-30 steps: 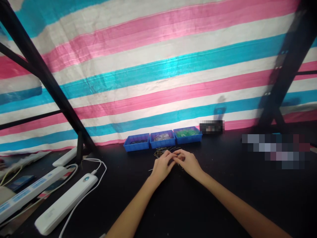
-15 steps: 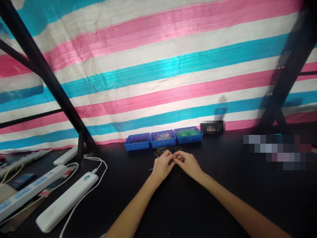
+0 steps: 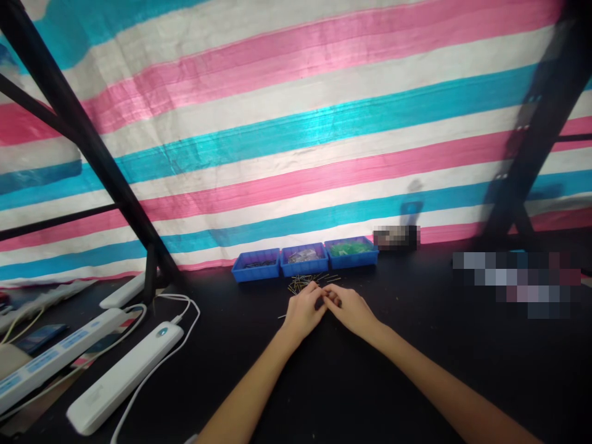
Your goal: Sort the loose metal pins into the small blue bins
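My left hand (image 3: pixel 304 312) and my right hand (image 3: pixel 350 309) meet at the fingertips above the black table. Both are closed in a pinch; whatever lies between the fingers is too small or hidden to make out. Just beyond them is a loose pile of thin metal pins or screws (image 3: pixel 298 283), partly covered by my left hand. Behind the pile three blue bins stand in a row: the left bin (image 3: pixel 256 274) holds dark thin pieces, the middle bin (image 3: pixel 304 269) clear plastic bits, the right bin (image 3: pixel 354 260) green pieces.
At the left lie a white power bank (image 3: pixel 124 377) with a cable and a white power strip (image 3: pixel 60 354). A black metal frame post (image 3: pixel 92 154) rises there. A striped tarp (image 3: pixel 296 160) hangs behind the table. Blurred-out items (image 3: pixel 522 283) lie at the right.
The fingers of my right hand have shifted slightly at the meeting point. My left hand stays almost in place, and the bins and pile look the same.
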### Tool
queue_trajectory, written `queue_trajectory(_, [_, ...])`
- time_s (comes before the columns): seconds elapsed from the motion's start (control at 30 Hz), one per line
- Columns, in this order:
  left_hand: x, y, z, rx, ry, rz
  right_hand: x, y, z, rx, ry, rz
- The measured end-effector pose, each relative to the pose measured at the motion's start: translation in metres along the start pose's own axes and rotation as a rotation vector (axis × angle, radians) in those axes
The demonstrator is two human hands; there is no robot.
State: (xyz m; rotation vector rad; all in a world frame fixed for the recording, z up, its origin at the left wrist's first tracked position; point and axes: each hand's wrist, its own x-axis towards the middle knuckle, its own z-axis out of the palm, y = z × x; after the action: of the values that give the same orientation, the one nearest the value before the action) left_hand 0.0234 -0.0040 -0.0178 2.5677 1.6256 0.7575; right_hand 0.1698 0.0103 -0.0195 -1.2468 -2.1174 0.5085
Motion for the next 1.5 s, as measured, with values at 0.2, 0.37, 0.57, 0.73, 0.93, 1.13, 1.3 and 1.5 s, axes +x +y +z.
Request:
queue_trajectory(0.2, [0.0, 0.001, 0.0, -0.022, -0.023, -0.012, -0.001, -0.003, -0.003, -0.002, -0.023, 0.001])
queue_trajectory(0.37, [0.001, 0.001, 0.0, -0.038, -0.034, -0.004, -0.001, -0.004, -0.003, -0.016, -0.044, -0.012])
queue_trajectory(0.57, [0.001, 0.002, 0.001, -0.045, -0.048, -0.002, -0.002, -0.004, -0.003, -0.044, -0.023, -0.03])
queue_trajectory(0.73, [0.001, 0.002, 0.0, -0.062, -0.044, -0.022, 0.0, -0.001, -0.002, 0.018, -0.019, 0.015])
queue_trajectory(0.93, [0.001, 0.0, 0.0, -0.054, -0.038, -0.015, 0.006, 0.01, 0.0, 0.142, 0.036, 0.047])
queue_trajectory(1.13, [0.001, 0.002, -0.001, -0.029, -0.012, -0.017, 0.009, 0.015, 0.003, 0.312, 0.105, 0.005])
queue_trajectory(1.3, [0.0, 0.004, -0.001, -0.059, 0.009, -0.045, 0.009, 0.014, 0.004, 0.369, 0.148, -0.007])
queue_trajectory(1.5, [0.0, 0.004, 0.001, -0.082, 0.04, -0.069, 0.008, 0.008, 0.001, 0.415, 0.167, 0.006])
